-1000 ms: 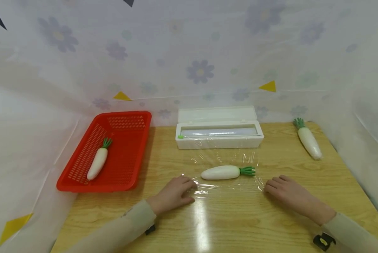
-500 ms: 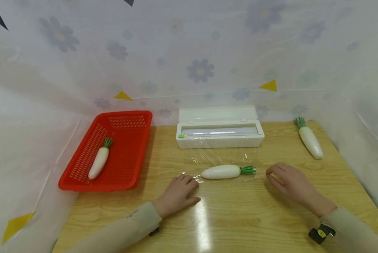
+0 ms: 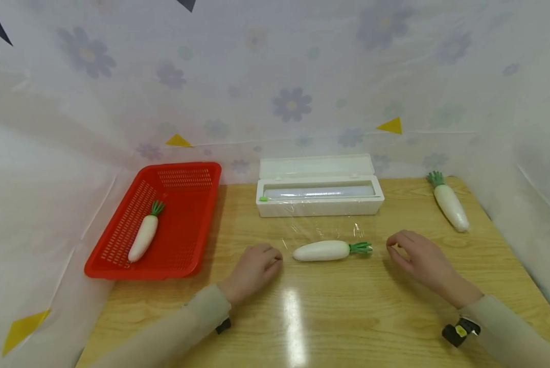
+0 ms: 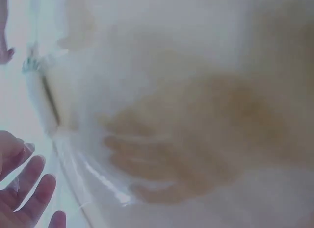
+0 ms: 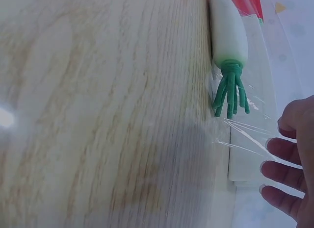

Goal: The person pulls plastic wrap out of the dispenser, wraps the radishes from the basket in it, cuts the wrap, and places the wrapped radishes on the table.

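Observation:
A white radish [image 3: 323, 250] with green stalks lies crosswise on the table, amid clear plastic wrap [image 3: 302, 227] that runs from the dispenser box [image 3: 318, 208]. Left of its tip, my left hand [image 3: 254, 268] has thumb and finger together, apparently pinching the wrap. Beyond the stalks, my right hand [image 3: 419, 260] pinches the wrap between thumb and index finger. Creases in the film run to those fingertips in the right wrist view, where the other fingers [image 5: 282, 174] are spread. The wrap's edges are hard to see. Neither hand touches the radish.
A red basket [image 3: 210, 214] at the left holds another radish [image 3: 143, 237]. A third radish [image 3: 451, 207], with a shiny wrapped look, lies at the far right. The box's lid [image 3: 316, 166] stands raised against the patterned curtain [image 3: 233, 112].
The wrap's glints in front of the radish are gone. My left hand has closed its fingers and shifted slightly away. My right hand has moved up and brought thumb and index together.

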Tool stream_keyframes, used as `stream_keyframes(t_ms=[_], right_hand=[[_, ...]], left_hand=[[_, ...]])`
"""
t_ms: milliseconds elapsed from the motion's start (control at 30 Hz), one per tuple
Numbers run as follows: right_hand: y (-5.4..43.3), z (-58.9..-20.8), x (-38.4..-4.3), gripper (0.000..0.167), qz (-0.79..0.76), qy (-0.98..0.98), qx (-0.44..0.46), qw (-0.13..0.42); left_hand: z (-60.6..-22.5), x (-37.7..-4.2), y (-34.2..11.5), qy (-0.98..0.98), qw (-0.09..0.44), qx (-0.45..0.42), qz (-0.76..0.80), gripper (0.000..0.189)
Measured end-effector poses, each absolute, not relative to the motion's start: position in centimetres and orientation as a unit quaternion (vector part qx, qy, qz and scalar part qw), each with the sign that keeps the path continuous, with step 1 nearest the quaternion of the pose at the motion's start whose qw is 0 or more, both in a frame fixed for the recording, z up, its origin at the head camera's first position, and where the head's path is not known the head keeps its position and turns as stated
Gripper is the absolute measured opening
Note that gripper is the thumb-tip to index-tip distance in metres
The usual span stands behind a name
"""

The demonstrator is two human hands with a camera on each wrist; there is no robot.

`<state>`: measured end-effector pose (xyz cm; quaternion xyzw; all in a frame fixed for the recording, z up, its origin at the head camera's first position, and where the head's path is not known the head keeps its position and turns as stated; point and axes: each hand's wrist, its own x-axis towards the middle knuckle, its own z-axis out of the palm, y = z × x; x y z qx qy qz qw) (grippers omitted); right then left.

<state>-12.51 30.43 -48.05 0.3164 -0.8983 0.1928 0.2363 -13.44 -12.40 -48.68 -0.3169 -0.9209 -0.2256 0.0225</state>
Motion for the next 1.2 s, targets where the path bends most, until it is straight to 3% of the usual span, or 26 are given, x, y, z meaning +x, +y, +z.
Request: stream_keyframes(t_ms=[167,500,833,967,1067,1200], right_hand=[[30.0,-48.0,-12.8,0.03,0.196,-0.908,0.296,0.221],[29.5,-49.1,-14.2,0.02,0.215,-0.927,0.252,0.176],[29.8,-49.8,-14.7,0.007,0.244,-0.947,0.188,0.093],[29.9,-49.5,-14.8,0.018,0.267,-0.95,0.147,0.066],[29.9,-49.3,-14.6,0.022,0.27,-0.949,0.136,0.09],[29.2,-48.8,-14.4,0.021,0.25,-0.933,0.194,0.171]], left_hand=[[-47.7,-15.1,-12.2,-0.921,0.005,-0.269,-0.28,0.01],[-48.3,-16.9,-11.9,-0.91,-0.048,-0.205,-0.358,0.012],[-49.3,-17.2,-12.6,-0.914,-0.039,-0.18,-0.362,0.01],[-49.3,-17.3,-12.8,-0.918,-0.029,-0.143,-0.368,0.013],[-49.2,-17.3,-12.8,-0.923,-0.003,-0.135,-0.359,0.017],[-48.7,-16.9,-12.1,-0.933,0.05,-0.194,-0.3,0.025]])
